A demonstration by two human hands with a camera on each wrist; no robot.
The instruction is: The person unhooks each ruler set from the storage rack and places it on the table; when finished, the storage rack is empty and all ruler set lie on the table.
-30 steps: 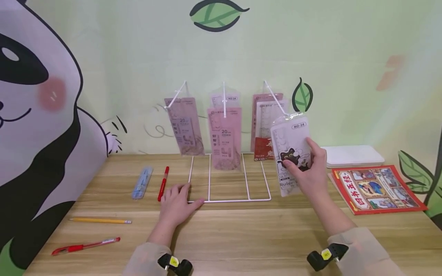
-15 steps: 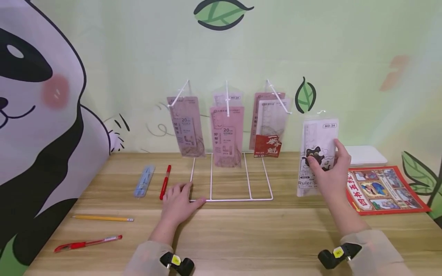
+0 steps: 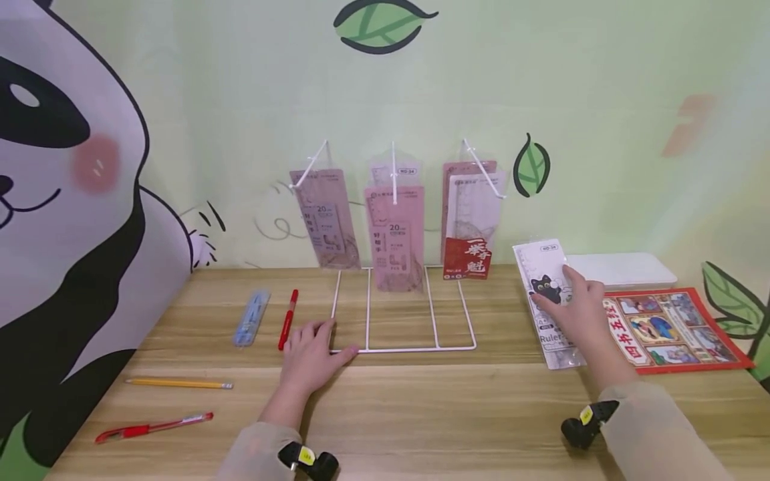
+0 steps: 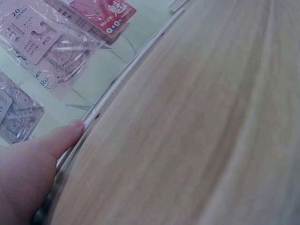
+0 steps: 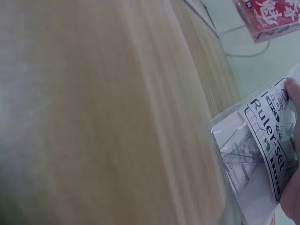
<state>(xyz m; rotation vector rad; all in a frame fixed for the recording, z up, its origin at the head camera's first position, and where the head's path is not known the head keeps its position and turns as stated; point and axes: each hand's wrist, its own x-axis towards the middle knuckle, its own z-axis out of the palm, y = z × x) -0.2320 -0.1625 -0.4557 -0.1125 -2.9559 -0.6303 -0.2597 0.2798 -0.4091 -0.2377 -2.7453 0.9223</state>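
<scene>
My right hand [image 3: 574, 310] grips a white ruler-set packet [image 3: 544, 287] with a black cat on it, tilted just above the table at the right. Clear rulers show through the packet's lower end [image 5: 243, 159] in the right wrist view. At the near left corner of a white wire rack [image 3: 402, 349], my left hand [image 3: 313, 354] rests with fingers spread, its thumb on the front wire. Ruler packets hang from the rack's three hooks: a pink one [image 3: 325, 220] on the left, a pink one [image 3: 394, 240] before a white one in the middle, a white-and-red one [image 3: 472, 227] before a pink one.
Left of the rack lie a blue packet [image 3: 251, 317], a red marker [image 3: 288, 319], a yellow pencil [image 3: 179, 383] and a red pen [image 3: 154, 427]. At the right a red booklet [image 3: 674, 331] lies in front of a white flat box [image 3: 622, 269].
The white ruler-set packet has come off the right hook in my right hand, moving right and then down toward the table. My left hand stays on the rack.
</scene>
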